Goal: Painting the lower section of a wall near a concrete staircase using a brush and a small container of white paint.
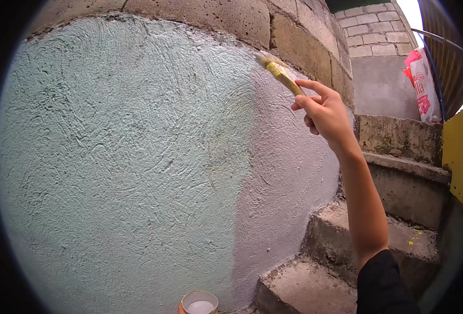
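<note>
My right hand [321, 112] grips the handle of a paintbrush [282, 74], its ferrule smeared with yellow. The bristles touch the upper edge of a rough plastered wall [145, 157], just under the bare concrete blocks. Most of the plaster is pale green. To the right runs a pale lilac painted area [278, 165], with the brush at its top left. At the bottom edge of the view, my left hand [181, 309] holds a small cup [200, 302] with whitish paint inside. Only a bit of its fingers shows.
Concrete steps [310, 282] climb along the wall's right side, one spotted with yellow. Bare concrete blocks [216, 19] top the plaster. A printed white and red sack [425, 86] stands on a ledge at upper right, near a yellow panel [461, 157] and corrugated sheeting [443, 51].
</note>
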Motion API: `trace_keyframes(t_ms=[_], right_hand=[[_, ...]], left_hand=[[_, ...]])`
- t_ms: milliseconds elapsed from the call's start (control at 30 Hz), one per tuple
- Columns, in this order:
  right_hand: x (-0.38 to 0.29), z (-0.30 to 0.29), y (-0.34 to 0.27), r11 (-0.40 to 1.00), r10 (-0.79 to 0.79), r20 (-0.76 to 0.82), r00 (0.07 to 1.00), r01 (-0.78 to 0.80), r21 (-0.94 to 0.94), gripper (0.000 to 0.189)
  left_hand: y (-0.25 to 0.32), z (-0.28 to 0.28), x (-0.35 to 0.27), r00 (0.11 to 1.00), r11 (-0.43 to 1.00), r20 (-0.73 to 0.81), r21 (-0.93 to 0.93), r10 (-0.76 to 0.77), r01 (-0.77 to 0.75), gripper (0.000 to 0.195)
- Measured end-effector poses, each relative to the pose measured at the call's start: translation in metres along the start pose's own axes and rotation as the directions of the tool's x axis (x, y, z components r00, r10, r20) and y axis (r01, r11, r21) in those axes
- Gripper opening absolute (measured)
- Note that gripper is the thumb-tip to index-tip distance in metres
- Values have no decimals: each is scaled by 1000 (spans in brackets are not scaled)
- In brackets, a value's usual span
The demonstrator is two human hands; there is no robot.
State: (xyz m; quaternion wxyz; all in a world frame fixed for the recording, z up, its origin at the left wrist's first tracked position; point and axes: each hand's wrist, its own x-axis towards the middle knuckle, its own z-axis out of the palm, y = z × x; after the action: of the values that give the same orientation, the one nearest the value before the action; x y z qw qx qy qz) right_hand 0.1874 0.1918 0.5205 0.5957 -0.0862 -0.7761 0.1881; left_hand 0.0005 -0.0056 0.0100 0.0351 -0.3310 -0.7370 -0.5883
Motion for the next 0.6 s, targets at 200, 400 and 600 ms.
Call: trace_keyframes(t_ms=[200, 400, 600], right_hand=[[29, 21, -9, 987, -42, -1, 999, 41, -153, 41], [33, 38, -13, 967, -62, 17, 998, 65, -247, 39], [11, 32, -11, 974, 3, 52, 999, 9, -228, 39]], left_hand=[[-5, -8, 6, 997, 996, 12, -45, -76, 76, 86], [7, -13, 10, 997, 992, 26, -109, -68, 71, 87], [9, -15, 6, 996, 993, 30, -78, -87, 90, 89]])
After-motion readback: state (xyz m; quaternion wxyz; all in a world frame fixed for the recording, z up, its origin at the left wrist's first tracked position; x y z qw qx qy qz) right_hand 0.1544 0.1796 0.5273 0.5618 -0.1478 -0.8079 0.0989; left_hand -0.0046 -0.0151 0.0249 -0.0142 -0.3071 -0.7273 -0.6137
